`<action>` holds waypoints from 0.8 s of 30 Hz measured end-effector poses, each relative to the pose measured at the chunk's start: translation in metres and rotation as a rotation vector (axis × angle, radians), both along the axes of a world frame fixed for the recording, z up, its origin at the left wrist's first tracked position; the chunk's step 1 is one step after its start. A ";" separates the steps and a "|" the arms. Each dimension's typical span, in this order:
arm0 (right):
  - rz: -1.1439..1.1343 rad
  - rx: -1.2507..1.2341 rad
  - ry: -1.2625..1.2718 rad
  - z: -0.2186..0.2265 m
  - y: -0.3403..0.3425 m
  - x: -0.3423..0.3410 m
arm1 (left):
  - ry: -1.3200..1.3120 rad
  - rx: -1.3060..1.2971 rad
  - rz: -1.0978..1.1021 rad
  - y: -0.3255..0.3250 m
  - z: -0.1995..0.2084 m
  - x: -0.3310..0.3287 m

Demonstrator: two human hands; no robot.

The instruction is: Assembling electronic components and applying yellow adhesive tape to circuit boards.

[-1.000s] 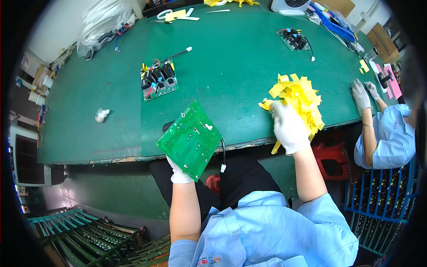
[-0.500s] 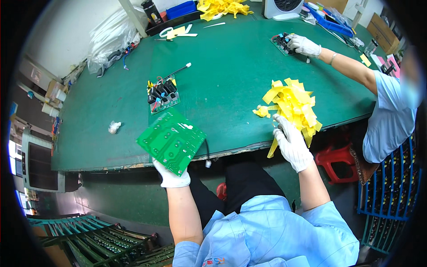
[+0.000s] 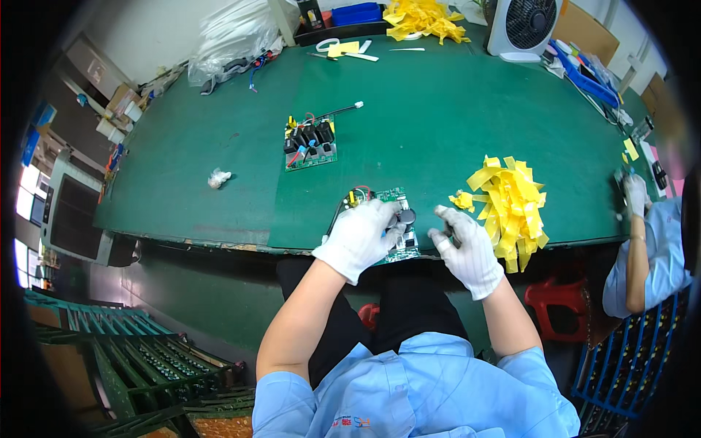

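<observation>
A green circuit board lies component side up at the table's near edge, with black parts and wires on it. My left hand, in a white glove, is closed over its left part, hiding much of it. To the right of the board, my right hand, gloved too, hovers with its fingers bent and apart, and nothing shows in it. Close beyond that hand sits a pile of yellow tape strips. A second circuit board with black capacitors and a white-plugged cable rests farther back.
The green table carries a white crumpled scrap, a fan and another yellow pile at the back. At the right sits a co-worker near a red stool. Racks stand lower left.
The board in my left hand has been turned from its solder side to its component side and lowered to the table edge. My right hand has drawn away from the yellow strips. The co-worker's hand moved back right.
</observation>
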State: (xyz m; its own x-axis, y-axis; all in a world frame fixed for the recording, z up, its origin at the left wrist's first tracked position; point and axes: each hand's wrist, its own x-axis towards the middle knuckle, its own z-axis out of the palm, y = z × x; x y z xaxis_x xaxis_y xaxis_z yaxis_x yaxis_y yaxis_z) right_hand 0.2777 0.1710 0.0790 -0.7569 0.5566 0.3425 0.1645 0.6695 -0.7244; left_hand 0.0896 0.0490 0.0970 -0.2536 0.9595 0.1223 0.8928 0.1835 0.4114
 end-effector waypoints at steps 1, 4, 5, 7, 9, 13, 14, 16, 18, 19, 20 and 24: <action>0.024 0.073 -0.023 -0.002 0.002 -0.006 | -0.149 0.047 0.007 -0.001 0.012 -0.002; 0.097 0.094 -0.142 0.003 0.006 -0.028 | -0.414 0.399 0.192 -0.014 0.025 -0.028; 0.153 0.084 -0.227 0.003 0.008 -0.035 | -0.430 0.450 0.274 -0.018 0.029 -0.040; 0.193 0.121 -0.334 0.007 0.013 -0.049 | -0.626 0.617 0.376 -0.029 0.013 -0.078; 0.263 0.184 -0.377 0.003 0.022 -0.057 | -0.642 0.585 0.599 -0.038 0.003 -0.111; 0.289 0.272 -0.484 0.030 0.026 -0.060 | -0.359 0.532 0.707 -0.043 -0.035 -0.175; 0.273 0.279 -0.396 0.046 0.028 -0.055 | -0.216 0.512 0.697 -0.044 -0.040 -0.189; 0.107 0.283 -0.381 0.067 0.047 -0.040 | -0.045 0.477 0.655 -0.029 -0.033 -0.201; -0.069 0.230 -0.249 0.079 0.083 -0.025 | 0.080 0.347 0.605 -0.010 -0.017 -0.202; -0.123 0.266 -0.132 0.077 0.108 -0.018 | 0.075 0.290 0.573 0.000 -0.011 -0.203; -0.230 0.261 0.000 0.070 0.135 -0.010 | 0.078 0.275 0.538 0.011 -0.010 -0.204; -0.674 0.328 -0.185 0.055 0.242 0.033 | -0.041 0.080 0.454 0.056 -0.003 -0.197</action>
State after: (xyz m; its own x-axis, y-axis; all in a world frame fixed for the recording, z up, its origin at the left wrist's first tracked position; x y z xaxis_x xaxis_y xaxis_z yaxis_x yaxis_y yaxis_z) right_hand 0.3105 0.4134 0.1335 -0.3510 0.8099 0.4700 0.7123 0.5568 -0.4274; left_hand -0.1076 0.1052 0.0942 -0.6521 0.7381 0.1728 0.7122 0.5184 0.4733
